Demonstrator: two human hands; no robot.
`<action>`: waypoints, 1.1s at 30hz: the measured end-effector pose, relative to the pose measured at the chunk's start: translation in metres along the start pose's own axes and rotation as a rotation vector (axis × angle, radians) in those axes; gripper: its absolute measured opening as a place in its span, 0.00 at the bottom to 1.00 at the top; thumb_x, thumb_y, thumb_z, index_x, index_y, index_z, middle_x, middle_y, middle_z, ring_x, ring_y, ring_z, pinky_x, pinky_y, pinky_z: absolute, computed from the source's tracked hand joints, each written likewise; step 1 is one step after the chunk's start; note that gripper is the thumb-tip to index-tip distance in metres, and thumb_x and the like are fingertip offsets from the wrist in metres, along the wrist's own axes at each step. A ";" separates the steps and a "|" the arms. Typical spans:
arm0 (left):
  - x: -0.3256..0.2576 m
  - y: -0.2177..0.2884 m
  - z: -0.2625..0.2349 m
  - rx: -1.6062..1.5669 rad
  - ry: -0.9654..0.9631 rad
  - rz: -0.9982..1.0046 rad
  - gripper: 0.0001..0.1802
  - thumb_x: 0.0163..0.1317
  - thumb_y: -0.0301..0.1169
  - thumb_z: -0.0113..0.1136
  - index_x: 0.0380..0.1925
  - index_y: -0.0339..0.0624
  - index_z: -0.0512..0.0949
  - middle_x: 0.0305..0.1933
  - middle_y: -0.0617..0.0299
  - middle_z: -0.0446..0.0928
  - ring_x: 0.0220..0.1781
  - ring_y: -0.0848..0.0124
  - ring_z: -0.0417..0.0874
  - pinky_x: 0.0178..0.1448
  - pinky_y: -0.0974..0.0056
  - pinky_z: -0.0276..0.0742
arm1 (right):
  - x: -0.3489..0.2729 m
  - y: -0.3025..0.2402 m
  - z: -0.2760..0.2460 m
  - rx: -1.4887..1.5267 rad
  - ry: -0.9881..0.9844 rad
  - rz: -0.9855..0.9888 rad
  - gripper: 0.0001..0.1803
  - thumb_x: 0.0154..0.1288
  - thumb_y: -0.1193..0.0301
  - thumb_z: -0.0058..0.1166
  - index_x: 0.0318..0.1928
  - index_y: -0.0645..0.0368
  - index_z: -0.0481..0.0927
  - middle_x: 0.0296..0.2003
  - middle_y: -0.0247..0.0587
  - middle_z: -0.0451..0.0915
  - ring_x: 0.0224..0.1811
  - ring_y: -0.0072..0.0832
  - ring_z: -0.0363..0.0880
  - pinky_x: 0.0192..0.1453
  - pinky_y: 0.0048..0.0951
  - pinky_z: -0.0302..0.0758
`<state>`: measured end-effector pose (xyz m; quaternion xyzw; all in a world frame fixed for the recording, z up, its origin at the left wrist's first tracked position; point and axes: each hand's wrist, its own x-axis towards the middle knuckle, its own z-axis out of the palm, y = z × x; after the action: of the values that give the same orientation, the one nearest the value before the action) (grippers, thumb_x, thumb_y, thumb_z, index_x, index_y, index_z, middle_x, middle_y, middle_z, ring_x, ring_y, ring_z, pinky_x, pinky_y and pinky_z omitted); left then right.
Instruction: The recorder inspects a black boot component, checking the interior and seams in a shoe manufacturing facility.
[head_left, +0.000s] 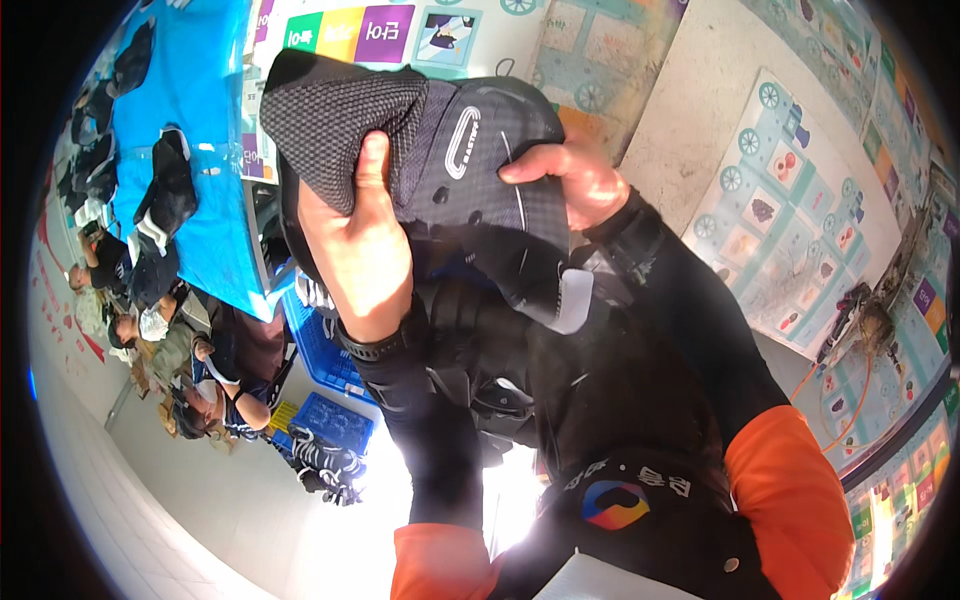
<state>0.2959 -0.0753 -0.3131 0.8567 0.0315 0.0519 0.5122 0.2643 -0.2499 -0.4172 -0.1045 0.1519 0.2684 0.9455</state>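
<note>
"Head view, and we start at the far left: several people (240,400) sit grouped beyond a blue table (215,225). What's on it?"

"Black shoe pieces (168,185) with white edges, lying in a loose line! Next, just to the right and nearer, a blue crate (335,425), with a striped dark heap (325,465) close beside it."

"Now the middle! Left hand (365,240)?"

"Clamped on the left half of a dark grey shoe upper (470,150), thumb flat across the checked mesh, other fingers hidden beneath!"

"And that upper?"

"Held up between both hands, in front of the body, pale oval badge facing up. Below it hangs a black flap (525,275) with a pale tip; whether it's joined on, I can't tell."

"Right hand (590,190)?"

"Pinching the right edge, thumb on top, the rest out of sight behind!"

"Far right?"

"A picture sheet (790,210) of carts and fruit on a pale board (680,95), an orange cord (855,415) looping nearer, beside it!"
</note>
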 end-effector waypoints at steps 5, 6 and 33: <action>-0.013 -0.005 -0.003 -0.075 0.054 -0.124 0.17 0.75 0.27 0.63 0.58 0.27 0.78 0.57 0.57 0.84 0.53 0.69 0.83 0.65 0.65 0.74 | -0.002 -0.004 0.011 -0.117 0.062 -0.003 0.32 0.56 0.87 0.57 0.65 0.70 0.75 0.55 0.48 0.85 0.53 0.35 0.86 0.63 0.36 0.83; -0.017 -0.005 -0.004 -0.094 0.075 -0.122 0.17 0.75 0.27 0.63 0.58 0.28 0.78 0.57 0.57 0.84 0.53 0.70 0.83 0.65 0.65 0.74 | -0.005 -0.011 0.012 -0.216 0.128 0.026 0.33 0.56 0.86 0.58 0.66 0.69 0.74 0.55 0.47 0.84 0.54 0.33 0.84 0.63 0.35 0.82; -0.044 0.006 -0.040 0.116 0.010 0.007 0.17 0.72 0.26 0.65 0.56 0.28 0.81 0.63 0.51 0.81 0.61 0.62 0.81 0.70 0.60 0.72 | -0.010 -0.039 0.015 -0.642 -0.175 -0.070 0.35 0.64 0.80 0.68 0.71 0.60 0.70 0.59 0.35 0.81 0.60 0.25 0.78 0.65 0.31 0.76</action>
<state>0.2473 -0.0484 -0.2916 0.8847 0.0340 0.0564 0.4615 0.2806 -0.2830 -0.3956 -0.3789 -0.0257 0.2780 0.8823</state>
